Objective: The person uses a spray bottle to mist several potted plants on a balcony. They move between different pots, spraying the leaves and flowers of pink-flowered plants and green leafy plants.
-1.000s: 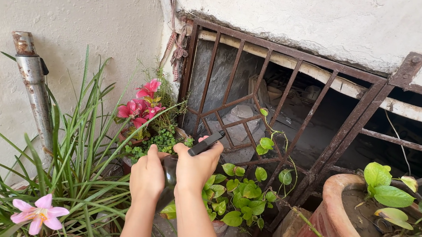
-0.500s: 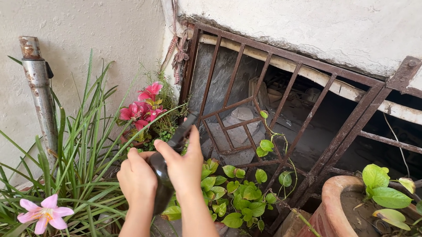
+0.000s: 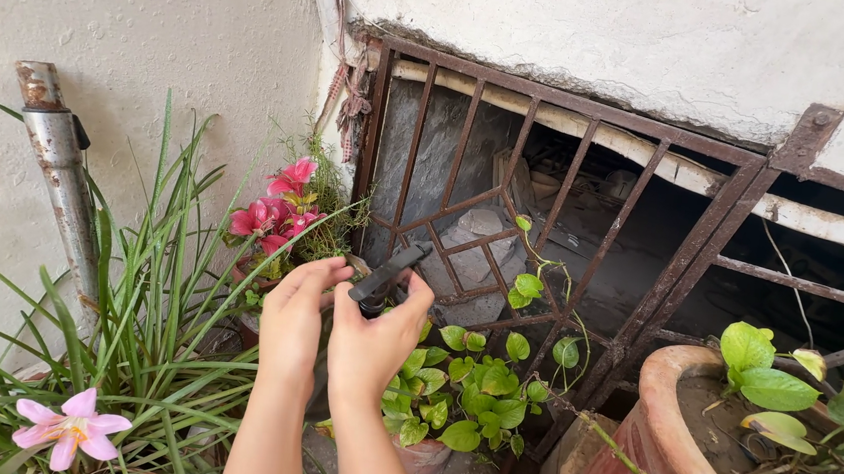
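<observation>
Spray bottle's black trigger head [image 3: 389, 277] sits gripped in the right hand [image 3: 371, 341], left hand [image 3: 293, 319] cupping alongside; best kept level above the pothos [image 3: 475, 392].

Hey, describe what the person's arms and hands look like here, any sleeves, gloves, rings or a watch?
Both forearms are bare as far as the frame shows: no sleeves in view. The left hand and the right hand wear no gloves. No watch or bracelet shows at either wrist, and no ring on the visible fingers. Nails look short and unpainted, though small in the picture.
</observation>
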